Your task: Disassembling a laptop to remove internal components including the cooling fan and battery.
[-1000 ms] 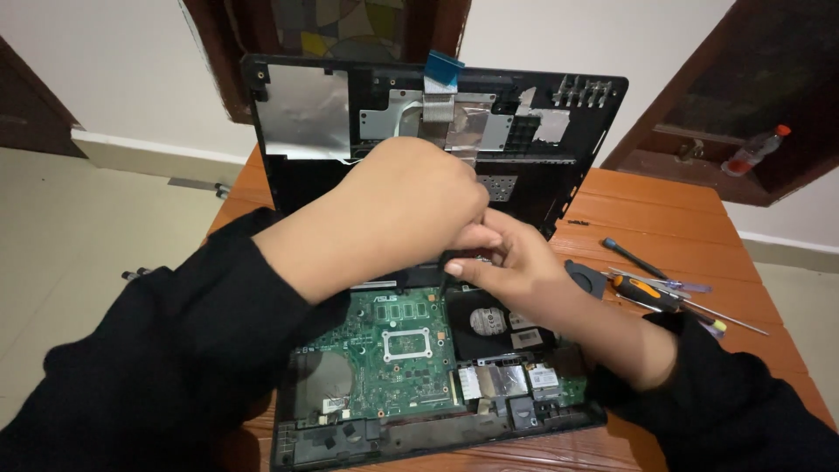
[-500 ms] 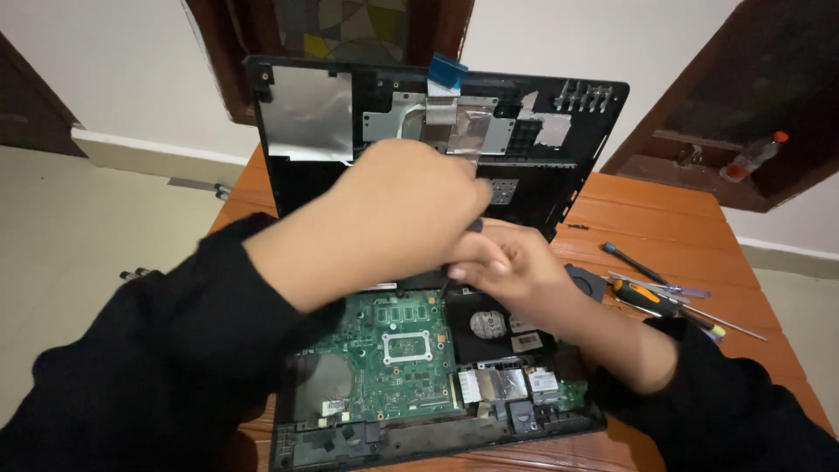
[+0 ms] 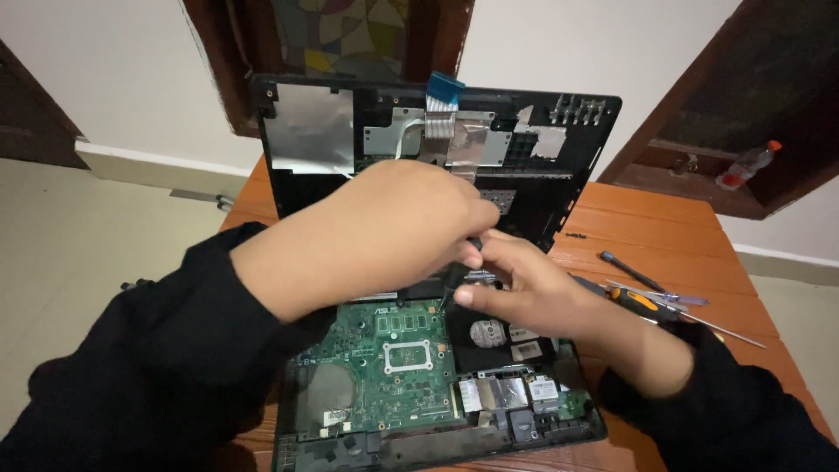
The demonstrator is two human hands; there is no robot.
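The left hand (image 3: 384, 232), closed around a slim dark tool handle (image 3: 473, 242) (tip hidden), works over the green laptop motherboard (image 3: 393, 367); the right hand (image 3: 524, 288) pinches beside it, steadying.

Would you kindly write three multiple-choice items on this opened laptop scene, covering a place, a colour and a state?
1. Where do the screwdrivers lie?
A. on the floor
B. on the wooden table, right of the laptop
C. on the circuit board

2. What colour is the circuit board?
A. green
B. red
C. blue

3. How does the laptop stand?
A. closed
B. with its keyboard in place
C. opened up, its inner parts bare

Answers: 1 B, they rest on the planks beyond the right hand. 2 A, it shows green under the left hand. 3 C, board and metal shields are bare.
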